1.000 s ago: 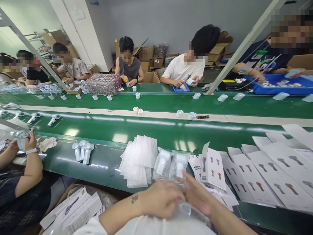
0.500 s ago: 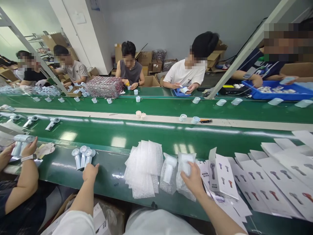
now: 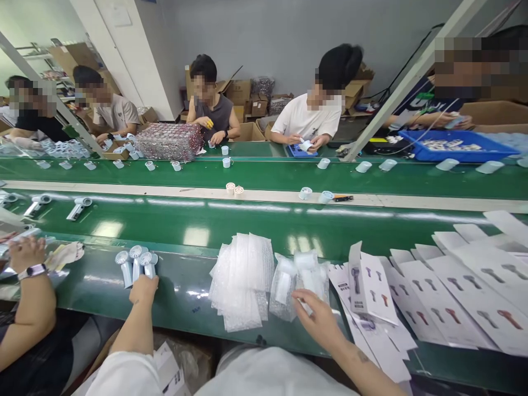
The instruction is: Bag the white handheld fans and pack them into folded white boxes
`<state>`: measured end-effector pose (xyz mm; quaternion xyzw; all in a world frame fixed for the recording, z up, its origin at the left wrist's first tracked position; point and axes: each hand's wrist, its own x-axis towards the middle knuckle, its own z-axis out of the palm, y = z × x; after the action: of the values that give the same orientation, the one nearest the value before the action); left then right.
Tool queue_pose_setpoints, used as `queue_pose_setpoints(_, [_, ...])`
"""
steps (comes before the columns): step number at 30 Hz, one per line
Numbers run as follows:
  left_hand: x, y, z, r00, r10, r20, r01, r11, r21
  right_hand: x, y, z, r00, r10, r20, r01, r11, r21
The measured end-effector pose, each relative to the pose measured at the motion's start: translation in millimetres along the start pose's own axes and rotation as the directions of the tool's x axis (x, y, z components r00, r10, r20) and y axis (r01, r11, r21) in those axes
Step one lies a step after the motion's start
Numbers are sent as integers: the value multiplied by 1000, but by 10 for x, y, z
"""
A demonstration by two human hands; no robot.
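Three pale blue handheld fans lie side by side on the bench at the left. My left hand (image 3: 143, 290) is closed around the lower end of the rightmost handheld fan (image 3: 149, 265); its fingers are partly hidden. Two bubble-wrap pouches with pale contents lie near the middle: the left pouch (image 3: 283, 283) and the right pouch (image 3: 307, 261). Over the near end of the right pouch is my right hand (image 3: 315, 316), fingers apart and nothing held. Left of the pouches, flat bubble-wrap bags (image 3: 243, 275) are fanned out in a pile.
White printed boxes (image 3: 445, 286) stand in rows at the right, with one box (image 3: 373, 286) on top of flat ones. Beyond runs the green conveyor (image 3: 247, 217), carrying several fans at the left. A co-worker's hand (image 3: 27, 254) is at the far left. Other people sit opposite.
My right hand has drawn back toward me off the right pouch, leaving more of it in view. My left hand stays at the fans. The co-worker's hands at the left have shifted.
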<state>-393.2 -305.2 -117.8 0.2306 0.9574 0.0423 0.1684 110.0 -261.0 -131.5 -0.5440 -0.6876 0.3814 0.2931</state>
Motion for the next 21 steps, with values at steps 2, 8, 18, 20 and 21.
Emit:
queue_pose_setpoints(2, [-215,146,33,999,17,44,-11,992,-124,43,-199,101,977,157,146,-183,966,184])
queue_pose_setpoints(8, [-1797,939,802,908,365,206,-217,830,-514,371,-579,508,691,381,615,-720,284,633])
queue_pose_setpoints(18, [-1936,1810,1234,310,837,450,-864,446,-233,309,-38,-308,742,499,447,-597,189,779])
queue_pose_setpoints(20, [-1862,1892,1252,304,811,500,-869,451,-204,192,-22,-441,718,456,526,-647,156,747])
queue_pose_setpoints(21, [-1851,1918,1251,317,796,516,-861,470,-196,131,-30,-464,691,436,576,-680,123,723])
